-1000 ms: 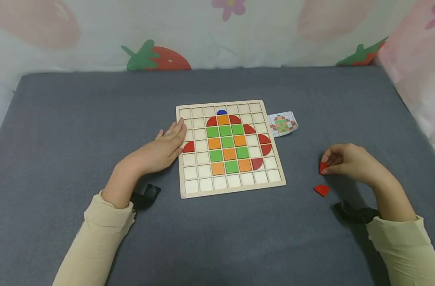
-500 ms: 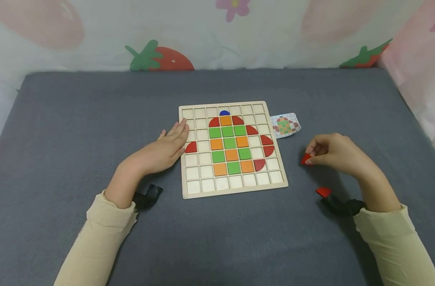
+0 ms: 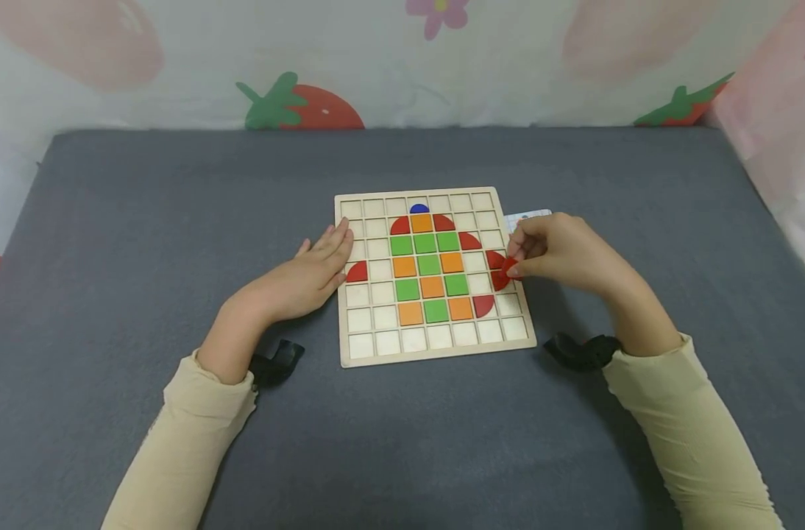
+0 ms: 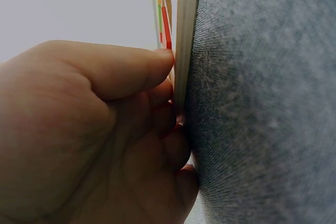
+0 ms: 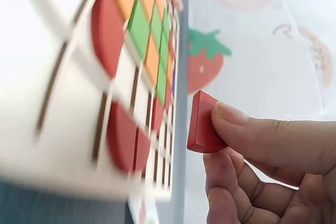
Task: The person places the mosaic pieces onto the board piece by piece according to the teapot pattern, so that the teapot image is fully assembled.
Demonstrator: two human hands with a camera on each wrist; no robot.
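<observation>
A wooden grid board (image 3: 438, 356) lies on the grey cloth, filled in its middle with green and orange square tiles and edged by red quarter-circle tiles. My left hand (image 3: 303, 276) rests with extended fingers on the board's left edge, beside a red tile (image 3: 357, 272). The left wrist view has the thumb and fingertips right at the board's side. Over the right edge, my right hand (image 3: 561, 254) pinches a red quarter-circle tile (image 5: 203, 124) between thumb and fingers. In the right wrist view that tile is tilted and apart from the grid.
A pattern card (image 3: 528, 216) sticks out past the board's right side, mostly covered by the right hand. A blue half-round tile (image 3: 419, 209) sits in the top row. Black wrist straps (image 3: 580, 352) hang by both cuffs. A strawberry-print curtain (image 3: 495, 66) borders the back.
My right hand has carried the red quarter-circle tile left from the cloth to above the board's right edge. The loose red tile has become hidden behind the right arm. My left hand stays put.
</observation>
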